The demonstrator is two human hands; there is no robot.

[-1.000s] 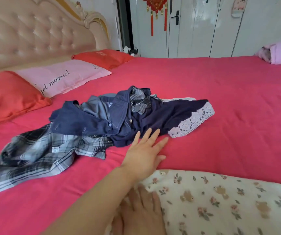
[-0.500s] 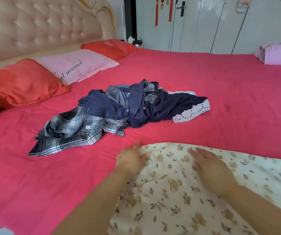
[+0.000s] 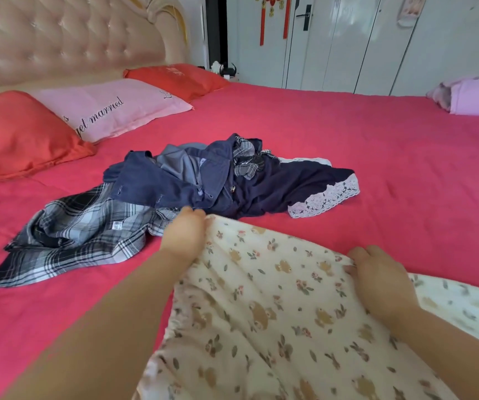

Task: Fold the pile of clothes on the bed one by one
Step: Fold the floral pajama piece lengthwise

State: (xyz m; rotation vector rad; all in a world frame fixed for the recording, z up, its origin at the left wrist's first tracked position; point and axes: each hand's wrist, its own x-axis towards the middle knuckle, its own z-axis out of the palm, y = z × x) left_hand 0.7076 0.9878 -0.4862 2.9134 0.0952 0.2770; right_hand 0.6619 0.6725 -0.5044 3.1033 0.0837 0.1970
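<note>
A cream garment with a small flower print lies in front of me on the red bed. My left hand grips its far left corner and holds it lifted off the sheet. My right hand grips the far edge on the right. Beyond them sits the pile: a navy shirt, a dark navy piece with white lace trim, and a black-and-white plaid shirt spread to the left.
Two red pillows and a pink pillow lie against the tufted headboard at the left. A lilac bundle sits at the bed's far right. White wardrobe doors stand behind.
Both hands went from lying flat on the floral garment to gripping its far edge and lifting it. The lifted edge now reaches close to the pile.
</note>
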